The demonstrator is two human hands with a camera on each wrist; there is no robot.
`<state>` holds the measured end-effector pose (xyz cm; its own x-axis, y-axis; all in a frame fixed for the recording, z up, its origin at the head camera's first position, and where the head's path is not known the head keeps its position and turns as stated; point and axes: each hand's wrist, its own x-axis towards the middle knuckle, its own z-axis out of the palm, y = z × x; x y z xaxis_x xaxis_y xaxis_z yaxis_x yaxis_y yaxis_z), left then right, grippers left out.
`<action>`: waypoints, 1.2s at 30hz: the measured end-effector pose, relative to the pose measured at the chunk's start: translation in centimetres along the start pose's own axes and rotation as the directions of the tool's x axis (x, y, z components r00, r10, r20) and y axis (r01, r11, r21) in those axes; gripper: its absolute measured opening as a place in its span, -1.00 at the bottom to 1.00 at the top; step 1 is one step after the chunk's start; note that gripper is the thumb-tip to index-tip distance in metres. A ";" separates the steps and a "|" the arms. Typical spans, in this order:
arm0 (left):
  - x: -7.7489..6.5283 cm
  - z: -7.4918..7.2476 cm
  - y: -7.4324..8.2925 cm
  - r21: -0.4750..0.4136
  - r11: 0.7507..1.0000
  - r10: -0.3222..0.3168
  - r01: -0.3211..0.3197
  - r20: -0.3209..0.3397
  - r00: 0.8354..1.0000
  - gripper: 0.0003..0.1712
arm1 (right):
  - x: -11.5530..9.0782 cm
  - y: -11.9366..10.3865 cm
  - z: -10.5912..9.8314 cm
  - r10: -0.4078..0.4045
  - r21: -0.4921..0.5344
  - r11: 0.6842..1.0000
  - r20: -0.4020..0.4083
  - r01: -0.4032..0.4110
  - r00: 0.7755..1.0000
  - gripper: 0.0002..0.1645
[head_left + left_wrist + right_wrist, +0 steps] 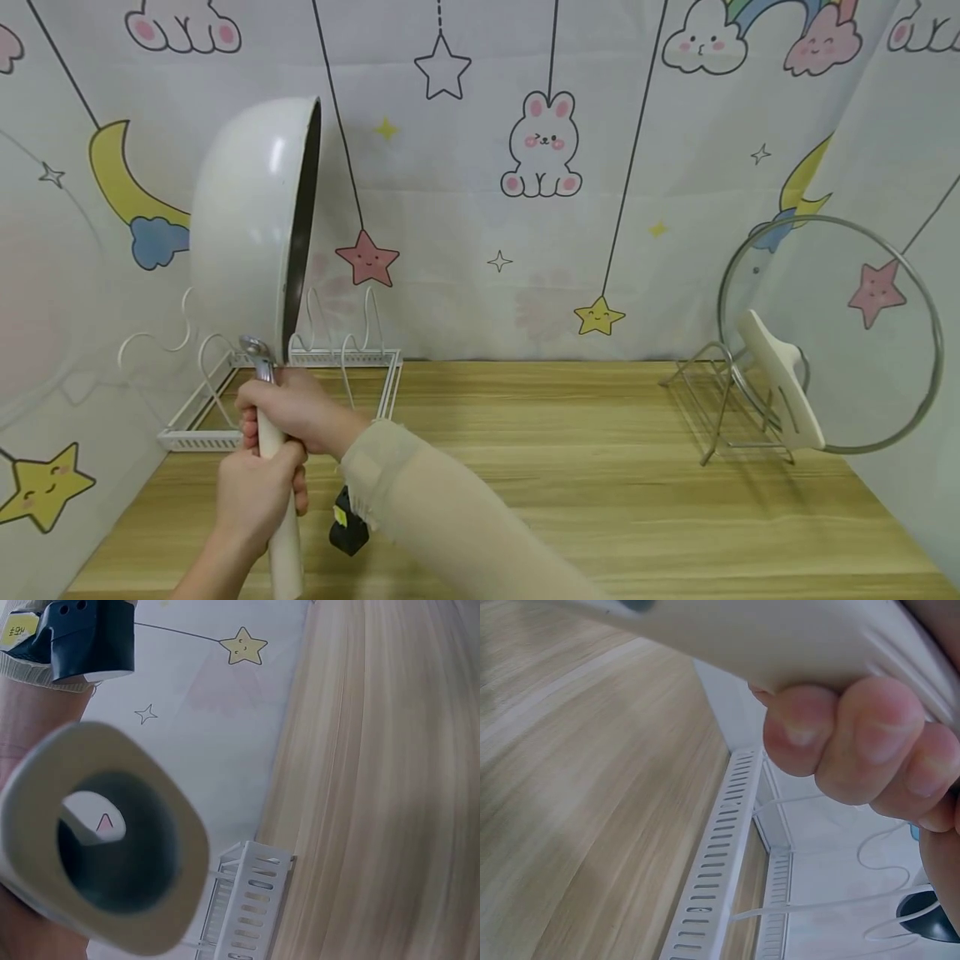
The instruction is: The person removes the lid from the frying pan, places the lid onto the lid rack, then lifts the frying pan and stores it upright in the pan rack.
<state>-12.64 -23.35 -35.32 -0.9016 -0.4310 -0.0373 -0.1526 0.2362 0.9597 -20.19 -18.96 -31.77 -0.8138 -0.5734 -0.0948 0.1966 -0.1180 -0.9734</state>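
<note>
Both hands grip the cream handle (285,554) of a deep white wok (240,217), one above the other. The wok is held up on its side, its dark inside facing right. Higher on the handle, just below the metal joint (257,346), is the right hand (303,408). Below it, the left hand (251,496) wraps the handle, thumb up against the right hand. Curled fingers (874,739) show under the handle in the right wrist view. The handle's hollow end (193,847) fills the left side of the left wrist view.
A white rack (198,440) with wavy wire dividers stands at the back left, behind and below the wok. At the right, a wire stand (716,425) bears a glass lid (937,333) with a cream slotted handle (783,387). A black device (348,529) hangs under the right sleeve.
</note>
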 end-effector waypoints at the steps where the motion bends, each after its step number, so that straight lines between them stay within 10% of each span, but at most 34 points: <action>1: 0.0 0.0 0.0 0.002 1.000 -0.003 0.003 -0.003 1.000 -0.65 | 0.0 0.1 0.0 0.002 -0.001 1.000 -0.003 -0.002 1.000 -0.71; 36: -0.3 -0.3 -0.8 0.093 0.996 -0.013 0.011 0.015 1.000 -0.64 | 0.1 1.4 0.1 0.017 0.020 1.000 -0.036 -0.017 0.999 -0.71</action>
<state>-12.14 -23.64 -36.04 -0.9057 -0.4204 -0.0538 -0.1998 0.3116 0.9290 -19.90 -19.30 -33.14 -0.8293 -0.5459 -0.1191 0.2211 -0.1248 -0.9672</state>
